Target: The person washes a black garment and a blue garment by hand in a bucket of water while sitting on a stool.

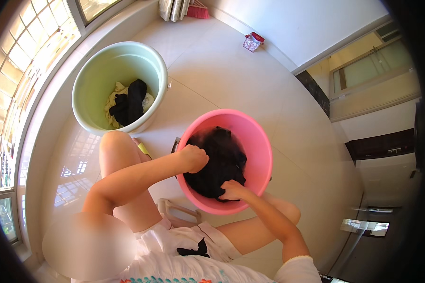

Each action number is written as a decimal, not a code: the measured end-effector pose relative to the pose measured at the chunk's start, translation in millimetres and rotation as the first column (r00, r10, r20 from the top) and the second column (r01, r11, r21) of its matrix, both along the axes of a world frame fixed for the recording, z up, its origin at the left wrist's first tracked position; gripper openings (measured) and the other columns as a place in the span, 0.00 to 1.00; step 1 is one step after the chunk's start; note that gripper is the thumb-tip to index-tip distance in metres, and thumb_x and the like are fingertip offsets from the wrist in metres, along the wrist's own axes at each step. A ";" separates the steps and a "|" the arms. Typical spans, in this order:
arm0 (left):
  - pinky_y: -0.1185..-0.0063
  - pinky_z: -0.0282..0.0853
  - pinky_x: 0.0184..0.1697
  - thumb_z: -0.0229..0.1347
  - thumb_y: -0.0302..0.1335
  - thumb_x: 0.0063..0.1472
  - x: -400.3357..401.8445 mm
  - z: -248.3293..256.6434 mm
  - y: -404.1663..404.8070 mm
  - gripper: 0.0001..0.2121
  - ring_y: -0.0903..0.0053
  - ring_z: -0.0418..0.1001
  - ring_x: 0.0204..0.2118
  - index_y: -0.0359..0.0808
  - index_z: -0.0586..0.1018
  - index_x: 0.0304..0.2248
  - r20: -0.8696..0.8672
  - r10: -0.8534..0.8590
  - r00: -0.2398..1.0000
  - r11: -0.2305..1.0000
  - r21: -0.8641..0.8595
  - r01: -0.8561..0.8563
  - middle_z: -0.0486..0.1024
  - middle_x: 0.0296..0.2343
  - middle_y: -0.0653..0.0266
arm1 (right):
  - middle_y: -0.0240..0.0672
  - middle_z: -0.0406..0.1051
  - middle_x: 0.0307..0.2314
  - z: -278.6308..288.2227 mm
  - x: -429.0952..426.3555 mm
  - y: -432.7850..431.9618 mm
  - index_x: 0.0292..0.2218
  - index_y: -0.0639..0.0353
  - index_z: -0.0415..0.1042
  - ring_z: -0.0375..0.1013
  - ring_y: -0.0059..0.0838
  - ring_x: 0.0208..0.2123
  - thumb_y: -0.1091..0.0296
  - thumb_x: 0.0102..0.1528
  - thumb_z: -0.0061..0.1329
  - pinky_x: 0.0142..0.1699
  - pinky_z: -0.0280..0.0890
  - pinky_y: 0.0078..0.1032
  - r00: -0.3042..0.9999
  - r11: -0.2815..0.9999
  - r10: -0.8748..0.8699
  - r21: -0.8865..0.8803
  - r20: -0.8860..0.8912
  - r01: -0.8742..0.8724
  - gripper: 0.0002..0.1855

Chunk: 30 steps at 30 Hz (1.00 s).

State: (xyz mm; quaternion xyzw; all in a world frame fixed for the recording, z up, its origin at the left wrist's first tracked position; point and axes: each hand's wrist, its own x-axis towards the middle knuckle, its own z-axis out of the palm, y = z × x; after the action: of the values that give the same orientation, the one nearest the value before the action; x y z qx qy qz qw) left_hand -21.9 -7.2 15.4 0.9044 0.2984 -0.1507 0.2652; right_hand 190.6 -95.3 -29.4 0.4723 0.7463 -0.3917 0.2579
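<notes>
Between my knees stands a pink plastic bucket (260, 155) with a bunched black cloth (221, 152) inside it. My left hand (194, 159) is at the bucket's left side, its fingers closed on the black cloth. Nearer to me, my right hand (233, 190) reaches over the near rim and grips another part of the same cloth. Some fingertips of both hands are hidden in the dark fabric. Wet-looking patches show on the bucket wall around the cloth, but the bucket's bottom is hidden.
A larger pale green tub (86, 88) at the upper left holds black clothing (131, 104) and a cream cloth (118, 92). Close to my legs is a beige plastic stool (180, 208). A red broom head (197, 11) and a small red-and-white packet (253, 41) lie by the wall.
</notes>
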 end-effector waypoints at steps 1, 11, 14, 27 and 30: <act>0.73 0.67 0.31 0.46 0.23 0.46 -0.6 -0.3 -0.6 0.08 0.63 0.71 0.32 0.32 0.74 0.28 0.012 0.004 1.000 1.000 0.006 -0.004 0.71 0.29 0.54 | 0.49 0.68 0.26 -10.3 -6.0 1.2 0.28 0.67 0.70 0.68 0.44 0.32 0.58 0.36 0.51 0.38 0.63 0.31 0.999 0.999 0.049 0.003 0.013 -0.049 0.21; 0.73 0.66 0.32 0.50 0.29 0.47 -8.0 11.5 -3.0 0.09 0.64 0.70 0.32 0.33 0.72 0.29 0.070 -0.003 0.998 1.000 -0.020 0.004 0.70 0.28 0.55 | 0.46 0.69 0.26 -54.3 -62.8 21.1 0.30 0.67 0.69 0.71 0.36 0.21 0.67 0.36 0.51 0.29 0.66 0.30 0.980 0.962 -0.002 -0.268 0.201 0.057 0.17; 0.73 0.66 0.33 0.52 0.31 0.47 1.6 17.5 -3.2 0.12 0.65 0.69 0.33 0.33 0.71 0.30 0.078 -0.049 0.996 0.998 -0.025 0.051 0.69 0.29 0.56 | 0.46 0.68 0.30 -112.9 -53.8 1.2 0.32 0.64 0.68 0.71 0.37 0.27 0.71 0.38 0.46 0.31 0.66 0.31 0.992 0.994 -0.008 -0.109 0.128 0.022 0.15; 0.73 0.66 0.31 0.52 0.30 0.46 -1.9 13.5 5.4 0.10 0.65 0.69 0.30 0.34 0.72 0.28 0.174 -0.020 0.985 0.994 0.108 0.001 0.69 0.26 0.57 | 0.45 0.68 0.30 -50.5 -46.7 21.9 0.34 0.59 0.69 0.68 0.38 0.33 0.64 0.43 0.43 0.39 0.61 0.30 0.920 0.956 -0.284 -0.147 -0.271 0.252 0.15; 0.72 0.66 0.30 0.49 0.27 0.46 -5.0 9.3 3.8 0.08 0.65 0.70 0.30 0.34 0.72 0.28 0.128 -0.005 0.992 0.995 0.097 -0.008 0.69 0.26 0.57 | 0.46 0.68 0.28 -27.1 -18.8 62.3 0.31 0.60 0.70 0.68 0.39 0.32 0.69 0.43 0.44 0.39 0.62 0.30 0.848 0.876 -0.403 0.124 -0.343 0.467 0.11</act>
State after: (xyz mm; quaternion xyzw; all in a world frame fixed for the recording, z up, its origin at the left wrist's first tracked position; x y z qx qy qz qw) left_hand -26.9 -3.4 24.7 0.9238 0.2885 -0.0772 0.2394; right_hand 171.8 -32.9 -56.5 0.5867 0.6859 -0.4305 -0.0066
